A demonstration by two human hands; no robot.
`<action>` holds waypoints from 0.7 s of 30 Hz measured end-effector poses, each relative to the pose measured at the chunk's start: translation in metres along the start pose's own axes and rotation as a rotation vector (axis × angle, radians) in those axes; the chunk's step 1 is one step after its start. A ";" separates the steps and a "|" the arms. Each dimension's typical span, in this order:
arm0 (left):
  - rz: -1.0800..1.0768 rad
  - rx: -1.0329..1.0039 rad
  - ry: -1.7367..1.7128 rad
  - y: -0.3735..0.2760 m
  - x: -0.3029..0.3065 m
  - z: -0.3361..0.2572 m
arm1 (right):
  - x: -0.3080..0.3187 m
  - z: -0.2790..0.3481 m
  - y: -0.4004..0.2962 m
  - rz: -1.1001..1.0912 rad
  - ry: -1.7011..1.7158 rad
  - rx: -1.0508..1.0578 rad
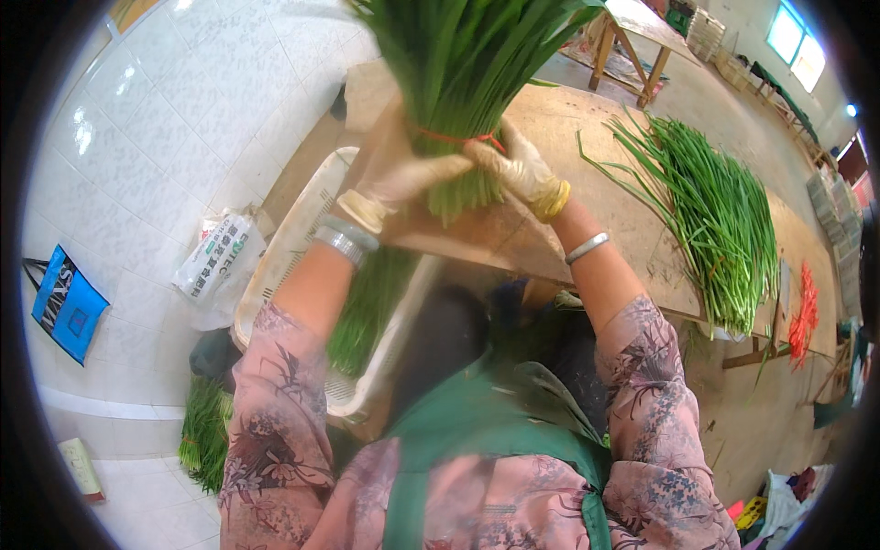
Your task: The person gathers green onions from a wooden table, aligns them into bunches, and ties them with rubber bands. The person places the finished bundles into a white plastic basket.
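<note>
A thick bundle of green garlic chives (464, 62) stands upright before me, leaf tips away and pale cut ends towards me. A red tie (454, 137) circles it near the lower end. My left hand (402, 180), in a thin pale glove, is blurred against the bundle's left side, its thumb across the front. My right hand (519, 165), gloved too, grips the right side, with fingers at the red tie. The cut ends show just over the wooden table (570, 130); whether they touch it I cannot tell.
On the table's right lies a loose heap of chives (722, 213), with red ties (804, 316) beyond it. A white plastic crate (251, 302) holding chives (371, 309) stands at my left. More chives (203, 430) lie lower left, near a white tiled wall (185, 103).
</note>
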State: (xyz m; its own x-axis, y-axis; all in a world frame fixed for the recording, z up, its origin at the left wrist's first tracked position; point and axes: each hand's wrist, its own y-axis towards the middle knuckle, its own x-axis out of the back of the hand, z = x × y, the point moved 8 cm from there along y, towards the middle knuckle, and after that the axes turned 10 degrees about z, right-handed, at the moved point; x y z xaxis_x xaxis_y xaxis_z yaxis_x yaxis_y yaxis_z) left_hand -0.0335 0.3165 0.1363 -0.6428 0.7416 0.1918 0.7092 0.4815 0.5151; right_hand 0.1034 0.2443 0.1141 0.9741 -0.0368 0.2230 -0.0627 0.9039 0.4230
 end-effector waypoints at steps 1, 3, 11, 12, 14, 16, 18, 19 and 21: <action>-0.016 0.013 0.013 0.003 0.001 -0.003 | 0.000 0.004 0.004 -0.002 0.051 0.033; 0.043 -0.039 0.156 0.009 0.007 -0.015 | -0.001 0.014 0.019 -0.009 0.153 0.102; 0.173 0.045 0.139 0.004 -0.002 -0.056 | -0.008 0.071 0.023 0.118 0.057 0.190; 0.217 0.007 0.192 0.002 -0.010 -0.045 | -0.003 0.040 0.013 0.040 -0.124 0.229; 0.176 -0.018 0.354 -0.004 0.001 0.002 | 0.000 0.006 0.011 -0.018 -0.168 0.237; 0.151 0.085 0.092 -0.007 -0.004 0.003 | -0.010 -0.002 0.007 0.007 0.097 0.152; 0.104 0.121 -0.096 -0.004 -0.002 -0.012 | -0.007 0.009 0.016 0.032 0.027 0.173; 0.111 0.134 -0.125 -0.004 -0.003 -0.021 | -0.007 0.019 0.018 0.042 -0.005 0.178; 0.122 0.154 -0.177 -0.004 -0.005 -0.039 | -0.012 0.028 0.012 0.066 0.046 0.197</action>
State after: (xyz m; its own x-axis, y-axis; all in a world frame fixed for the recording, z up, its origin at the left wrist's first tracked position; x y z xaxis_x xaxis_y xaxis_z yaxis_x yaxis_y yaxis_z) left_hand -0.0442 0.2925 0.1655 -0.4991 0.8620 0.0889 0.8225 0.4390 0.3616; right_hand 0.0854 0.2441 0.1409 0.9752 0.0435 0.2171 -0.1635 0.8028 0.5734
